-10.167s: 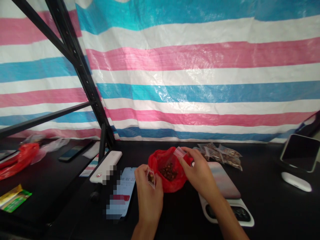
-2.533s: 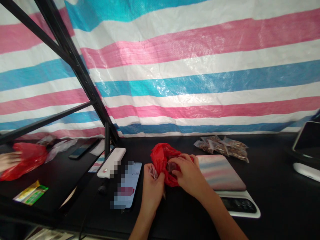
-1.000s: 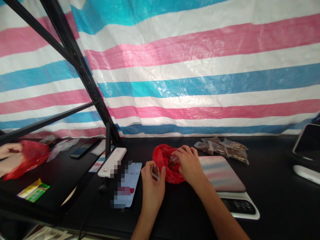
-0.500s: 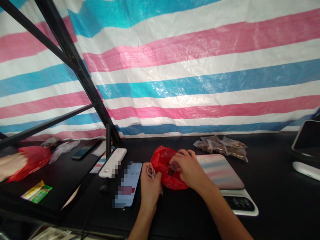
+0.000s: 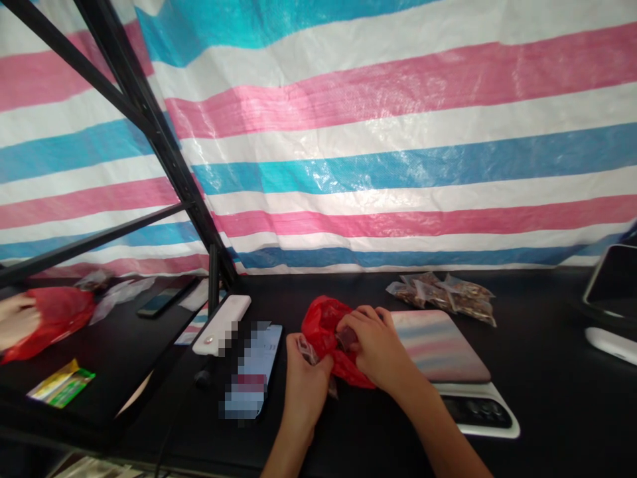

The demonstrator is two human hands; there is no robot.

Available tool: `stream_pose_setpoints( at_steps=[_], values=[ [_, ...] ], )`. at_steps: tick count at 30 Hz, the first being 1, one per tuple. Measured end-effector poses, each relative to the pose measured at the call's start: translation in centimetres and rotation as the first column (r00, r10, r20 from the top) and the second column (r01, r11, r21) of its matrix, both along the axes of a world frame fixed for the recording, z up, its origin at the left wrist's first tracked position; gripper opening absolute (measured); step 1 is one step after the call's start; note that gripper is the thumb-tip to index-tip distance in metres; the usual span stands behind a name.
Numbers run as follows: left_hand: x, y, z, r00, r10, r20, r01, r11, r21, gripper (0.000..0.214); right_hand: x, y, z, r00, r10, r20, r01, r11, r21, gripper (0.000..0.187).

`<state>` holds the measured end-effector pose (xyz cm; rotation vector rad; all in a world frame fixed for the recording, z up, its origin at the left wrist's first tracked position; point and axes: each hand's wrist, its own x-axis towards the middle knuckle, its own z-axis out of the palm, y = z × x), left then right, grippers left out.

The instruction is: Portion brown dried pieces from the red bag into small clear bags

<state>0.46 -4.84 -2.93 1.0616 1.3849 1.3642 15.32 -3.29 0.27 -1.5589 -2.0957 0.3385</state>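
One red bag [image 5: 321, 322] gripped by right hand [image 5: 381, 348] fingers [image 5: 351, 326], left hand [image 5: 304, 388] alongside (pinching pouch [image 5: 307, 350])

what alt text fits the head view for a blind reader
A person's left hand holds a small clear pouch beside a red bag that the right hand reaches into, on a black table. A phone lies to the left, a scale to the right, filled pouches behind it, and a striped tarp hangs at the back.
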Motion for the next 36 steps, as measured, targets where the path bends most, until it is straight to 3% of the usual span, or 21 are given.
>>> stream_pose_setpoints(
  at_steps=[3,7,11,14,22,32,36],
  values=[
    [0.2,0.4,0.1,0.997,0.052,0.059,-0.049,0.998,-0.045,0.035,0.1,-0.1,0.0,0.999,0.008,-0.038,-0.009,1.0,-0.021,0.043],
    [0.1,0.5,0.3,0.997,0.011,0.07,-0.009,1.0,-0.018,0.033,0.3,-0.1,-0.1,0.998,-0.02,-0.055,0.019,1.0,-0.018,0.039],
    [-0.4,0.4,0.5,0.991,0.015,-0.13,0.006,0.987,0.159,0.028,0.6,0.0,0.1,0.992,-0.083,-0.095,0.082,0.997,-0.01,0.036],
    [-0.9,0.4,0.8,0.968,0.004,-0.251,0.048,0.979,0.197,0.023,0.8,0.0,0.7,0.983,-0.12,-0.139,0.126,0.991,0.035,0.036],
    [-1.2,0.6,0.7,0.974,-0.073,-0.214,0.11,0.98,0.164,0.015,-0.6,-0.6,2.3,0.938,0.065,-0.341,-0.027,0.993,0.115,0.036],
    [-1.4,0.7,0.4,0.956,0.014,-0.294,0.049,0.978,0.203,0.009,-0.3,0.0,1.7,0.914,0.003,-0.406,0.045,0.993,0.108,0.033],
    [-1.5,0.7,0.2,0.913,0.102,-0.394,0.003,0.966,0.257,0.008,-0.3,0.0,1.8,0.926,-0.007,-0.377,0.078,0.982,0.173,0.032]
  ],
)
